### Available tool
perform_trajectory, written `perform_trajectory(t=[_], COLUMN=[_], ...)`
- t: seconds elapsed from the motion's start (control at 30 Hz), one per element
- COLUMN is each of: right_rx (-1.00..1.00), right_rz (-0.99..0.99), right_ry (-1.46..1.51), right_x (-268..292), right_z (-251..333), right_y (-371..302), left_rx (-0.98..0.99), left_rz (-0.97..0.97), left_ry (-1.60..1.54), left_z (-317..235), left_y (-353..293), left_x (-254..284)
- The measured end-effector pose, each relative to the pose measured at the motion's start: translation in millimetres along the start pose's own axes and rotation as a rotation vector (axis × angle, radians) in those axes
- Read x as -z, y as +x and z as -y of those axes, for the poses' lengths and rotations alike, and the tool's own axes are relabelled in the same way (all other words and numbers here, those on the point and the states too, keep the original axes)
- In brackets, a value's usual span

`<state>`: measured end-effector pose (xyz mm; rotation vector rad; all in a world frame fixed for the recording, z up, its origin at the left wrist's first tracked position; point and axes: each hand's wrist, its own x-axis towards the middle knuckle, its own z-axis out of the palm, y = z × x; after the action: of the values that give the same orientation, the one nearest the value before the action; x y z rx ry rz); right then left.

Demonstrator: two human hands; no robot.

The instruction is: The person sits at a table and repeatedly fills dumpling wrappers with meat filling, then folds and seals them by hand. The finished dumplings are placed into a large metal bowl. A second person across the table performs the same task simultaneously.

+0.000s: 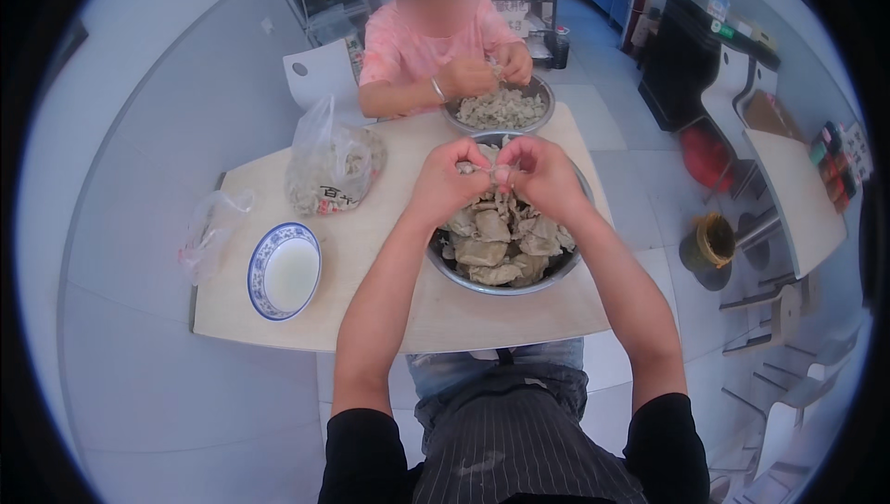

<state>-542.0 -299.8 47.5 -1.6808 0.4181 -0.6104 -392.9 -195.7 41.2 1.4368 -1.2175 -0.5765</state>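
Both my hands are raised over the far side of a metal bowl [505,290], thumbs and fingers pinched close together. My left hand [451,179] and my right hand [542,179] hold a small pale, crumpled piece [495,177] between them; my fingers partly hide it. Beneath them the bowl is heaped with soft, folded greyish-beige pieces [491,230], whose kind I cannot make out. Directly beyond stands a second metal bowl [547,126] with smaller torn pieces [501,111] of similar colour. A person in a pink shirt [389,50] pinches a piece above that bowl with both hands [482,76].
Left on the pale table [380,258] are a clear plastic bag [336,170] full of similar pieces, a crumpled plastic bag [215,233] and a blue-and-white bowl [286,272] holding whitish liquid. White chairs [788,411], another table [802,198] and a lined bin [709,242] stand right.
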Motion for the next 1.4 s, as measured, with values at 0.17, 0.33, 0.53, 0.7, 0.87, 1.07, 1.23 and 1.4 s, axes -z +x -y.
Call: perform_trajectory(t=[0.17, 0.33, 0.53, 0.7, 0.87, 1.07, 1.23, 1.4], right_rx=[-0.046, -0.027, -0.020, -0.029, -0.065, 0.310, 0.494, 0.344], right_rz=[-0.081, -0.124, -0.035, -0.148, -0.114, -0.235, -0.252, 0.126], right_ry=[0.153, 0.210, 0.148, 0.131, 0.128, -0.274, -0.500, -0.721], right_x=[-4, -2, -5, -4, -8, -17, -14, 5], right_z=[-11, -5, -13, -4, -9, 0, 5, 12], right_y=[-1, -3, 4, -5, 3, 1, 1, 5], left_rx=[-0.097, 0.110, -0.141, -0.012, -0.155, -0.085, -0.011, 0.099], left_rz=[-0.177, -0.042, 0.015, -0.088, -0.020, -0.112, -0.157, -0.003], left_ry=[0.331, -0.121, 0.219, 0.223, -0.004, 0.264, 0.055, 0.283], left_z=[0, -2, 4, 5, -19, -19, -12, -8], left_y=[5, 0, 1, 0, -2, -2, -13, -37], left_x=[-3, 16, 4, 19, -4, -7, 0, 12])
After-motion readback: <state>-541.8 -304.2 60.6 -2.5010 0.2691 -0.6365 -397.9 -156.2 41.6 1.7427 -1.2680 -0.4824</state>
